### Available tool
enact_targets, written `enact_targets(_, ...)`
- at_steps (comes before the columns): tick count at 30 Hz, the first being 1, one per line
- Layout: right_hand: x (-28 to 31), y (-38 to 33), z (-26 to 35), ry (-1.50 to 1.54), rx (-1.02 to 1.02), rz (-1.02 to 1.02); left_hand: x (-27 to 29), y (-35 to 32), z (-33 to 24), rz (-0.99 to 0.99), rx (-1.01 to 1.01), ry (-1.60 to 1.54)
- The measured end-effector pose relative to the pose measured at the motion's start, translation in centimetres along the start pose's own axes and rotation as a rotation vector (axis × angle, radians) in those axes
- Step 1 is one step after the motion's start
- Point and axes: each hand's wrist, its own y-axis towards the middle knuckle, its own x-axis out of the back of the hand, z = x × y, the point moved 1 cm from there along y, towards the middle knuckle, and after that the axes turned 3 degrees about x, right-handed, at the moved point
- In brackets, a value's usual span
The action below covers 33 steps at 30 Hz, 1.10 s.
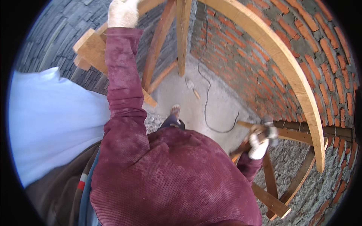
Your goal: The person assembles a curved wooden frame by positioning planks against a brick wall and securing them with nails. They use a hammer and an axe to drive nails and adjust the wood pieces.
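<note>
My left hand, in a pale work glove, is raised at the top edge, closed over a wooden beam; its fingertips are cut off by the picture's edge. Low on the right, my gloved right hand grips a dark grey power tool, blurred by motion, so its exact kind is unclear. The tool is near wooden boards by the rough wall. A black cord loops over the floor and ends near that side.
Wooden posts and a long beam form a frame around me. A brick wall rises on the right. On the concrete floor lies a trowel. A person in a light blue garment is close at left.
</note>
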Motion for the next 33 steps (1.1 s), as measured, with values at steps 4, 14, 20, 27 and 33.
enact_targets(4, -2.1, 8.0, 7.4, 0.459, 0.225, 0.092, -3.1, -3.2, 5.6, -0.029, 0.439, -0.681)
enact_targets(14, -1.2, 12.4, 8.9, 0.455, 0.528, 0.089, -3.1, -5.7, 13.0, -0.4, 0.076, -0.432)
enact_targets(20, -0.7, 13.0, 8.6, 0.448, 0.523, 0.076, -3.4, -5.5, 13.5, -0.466, 0.067, -0.59)
enact_targets(27, -0.8, 12.6, 8.7, 0.508, 0.485, -0.058, -3.3, -5.4, 13.3, -0.473, 0.089, -0.565)
enact_targets(33, -0.5, 12.6, 8.7, 0.525, 0.506, -0.074, -3.6, -6.3, 12.3, -0.43, 0.116, -0.523)
